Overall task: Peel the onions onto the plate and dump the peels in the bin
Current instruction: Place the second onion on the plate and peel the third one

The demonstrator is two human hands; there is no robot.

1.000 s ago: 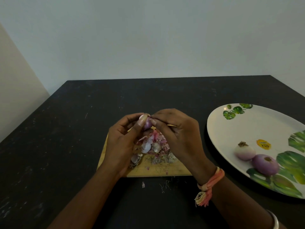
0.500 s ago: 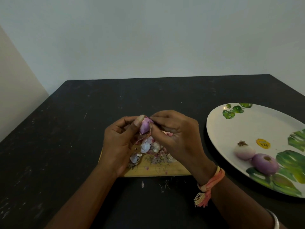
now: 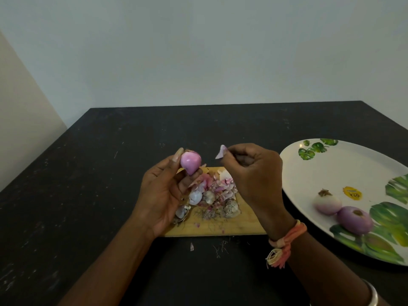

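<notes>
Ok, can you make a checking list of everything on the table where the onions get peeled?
Surface: black table, speckled with pale marks; wooden board lies on it.
Job's things: pink onion held above the board; peel piece beside it, apart from it; whitish onion and purple onion side by side on the plate; no bin in view.
Clutter: peel pile on the board; stray scraps on the table in front of it.
Hands: left hand grips the pink onion; right hand pinches the peel piece.
Cables: nothing seen.
Surroundings: plain pale wall behind the table.
</notes>
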